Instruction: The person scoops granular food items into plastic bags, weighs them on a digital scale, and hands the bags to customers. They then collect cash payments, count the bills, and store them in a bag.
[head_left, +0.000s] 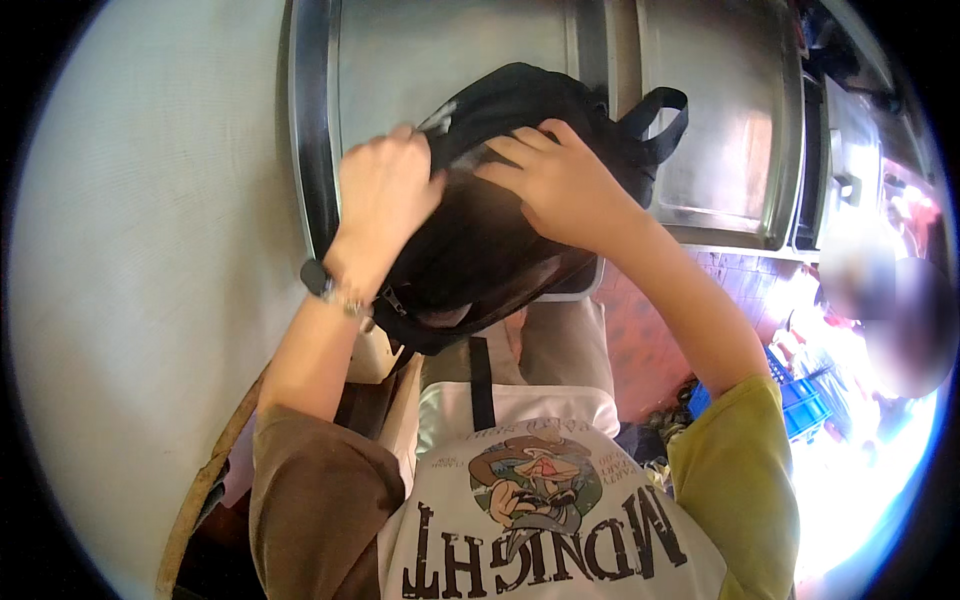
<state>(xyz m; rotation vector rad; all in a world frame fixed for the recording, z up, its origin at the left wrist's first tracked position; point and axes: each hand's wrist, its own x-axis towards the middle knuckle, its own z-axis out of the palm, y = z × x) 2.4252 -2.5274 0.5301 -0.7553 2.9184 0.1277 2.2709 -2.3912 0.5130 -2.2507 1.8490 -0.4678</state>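
A black backpack (480, 225) lies before me on a metal-rimmed surface, its webbing top handle (667, 124) towards the right. My left hand (390, 180) is closed on the bag's upper left edge, with a dark wristwatch and a bracelet on that wrist. My right hand (547, 180) rests on the bag's upper part, fingers bent and spread over the fabric; whether they pinch it is hard to tell. A zipper pull (394, 301) shows near the bag's lower left end. A black strap (481, 382) hangs down towards my shirt.
A second shallow metal tray or basin (712, 150) adjoins on the right. A pale wall (150, 225) rises close on the left. Blue plastic crates (802, 405) stand on the reddish tiled floor (645, 337) at the lower right, near a blurred, bright area.
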